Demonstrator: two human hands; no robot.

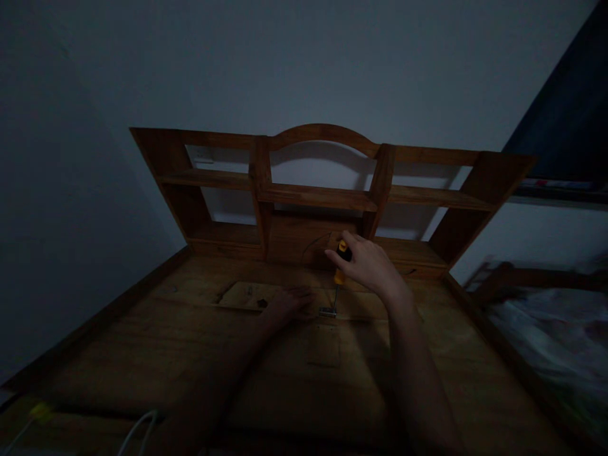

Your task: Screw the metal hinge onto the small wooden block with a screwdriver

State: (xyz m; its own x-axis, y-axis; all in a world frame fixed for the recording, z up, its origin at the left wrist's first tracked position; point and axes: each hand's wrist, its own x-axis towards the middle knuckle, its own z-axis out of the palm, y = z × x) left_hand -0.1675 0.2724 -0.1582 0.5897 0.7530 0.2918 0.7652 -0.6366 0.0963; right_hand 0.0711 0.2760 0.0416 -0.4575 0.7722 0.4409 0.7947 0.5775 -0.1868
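My right hand [368,265] is closed round the yellow and black handle of a screwdriver [340,266]. The screwdriver stands nearly upright, its tip on a small metal fitting [327,311] on the wooden desk top [190,354]. My left hand [289,302] lies flat on the desk just left of the fitting, fingers stretched toward it. Left of that hand lies a flat wooden panel [244,295] set into the desk surface.
A wooden shelf unit [318,190] with an arched top stands at the back of the desk against a pale wall. White cables [137,430] lie at the near left edge. A bed with light bedding [555,342] is at the right. The room is dim.
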